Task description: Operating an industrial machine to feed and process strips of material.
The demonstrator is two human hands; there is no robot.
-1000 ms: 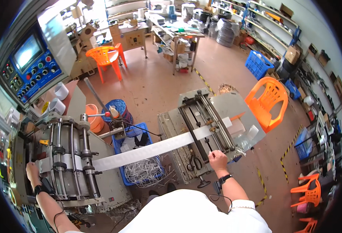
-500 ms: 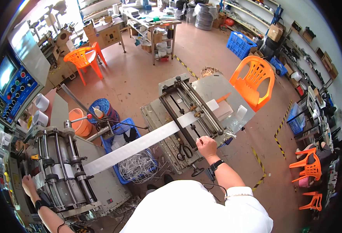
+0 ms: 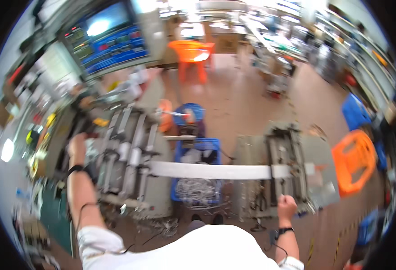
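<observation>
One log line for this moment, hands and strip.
left hand: on roller machine | right hand: at right machine edge | white strip: spans both

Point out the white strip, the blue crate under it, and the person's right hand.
White strip point(image 3: 211, 171), head view, middle of the span between the two machines.
Blue crate point(image 3: 209, 146), head view, far rim above the strip.
Right hand point(image 3: 287, 208), head view, back of the fist at the right machine's near edge.

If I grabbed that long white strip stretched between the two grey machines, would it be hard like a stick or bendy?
Probably bendy. The long white flat strip looks thin and wide like a ribbon, and it bridges the gap over the blue plastic crate only because both grey machines hold its ends. Freed, it would likely droop. It also looks light for its length. The picture is blurred, so this is a guess.
</observation>
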